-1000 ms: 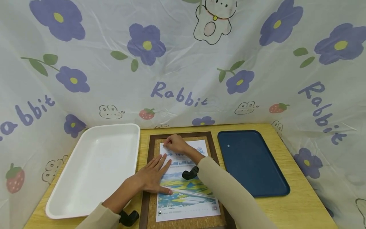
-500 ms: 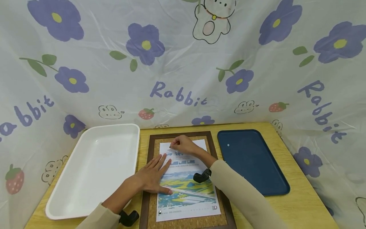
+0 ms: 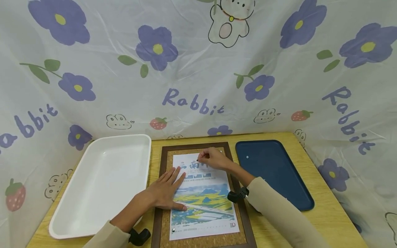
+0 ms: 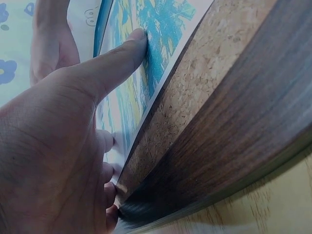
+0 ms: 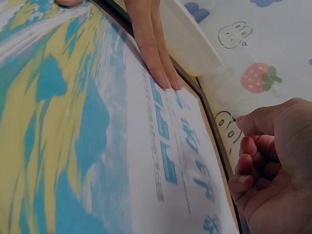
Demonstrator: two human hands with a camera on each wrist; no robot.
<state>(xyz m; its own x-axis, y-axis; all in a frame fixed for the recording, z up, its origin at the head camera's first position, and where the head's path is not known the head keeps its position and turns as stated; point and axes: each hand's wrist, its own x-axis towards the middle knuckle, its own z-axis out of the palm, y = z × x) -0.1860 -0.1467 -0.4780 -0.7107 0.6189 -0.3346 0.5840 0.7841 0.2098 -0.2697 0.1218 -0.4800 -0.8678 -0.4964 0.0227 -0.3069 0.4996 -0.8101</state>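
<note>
White tray (image 3: 105, 179) is set at far left of the tabletop (image 3: 328, 220); left grip (image 3: 164, 193) is spread wide, nothing pinched; fingers are splayed over the sheet's left side, thumb stretched out lower down across the printed picture; in the left wrist view the thumb is laid over its blue-green part, cork and dark frame right alongside.

Cork board (image 3: 211, 241) is placed mid-tabletop, bordered by a dark brown wooden frame (image 3: 157, 227); printed sheet (image 3: 204, 198) is laid on the cork, a cork margin left showing around it; blue characters are printed at top, partly covered by the right grip; a row of small blue pictures and fine text lines are set below them; the lower half is filled by a landscape in blue, yellow and green; bottom corners are each marked by a small shiny tack, left (image 3: 173, 230) and right (image 3: 232, 225).

Right grip (image 3: 215, 159) is held narrow above the sheet's upper part; a tiny dark-tipped item (image 3: 197, 160) is pinched by thumb and forefinger, too small to be identified; the other fingers are curled in, as seen from the right wrist; contact with the paper cannot be told.

Navy tray (image 3: 273, 172) is set at right, partly hidden by the right sleeve (image 3: 273, 210); one small pale round item (image 3: 247, 157) is seen near its upper left.
</note>
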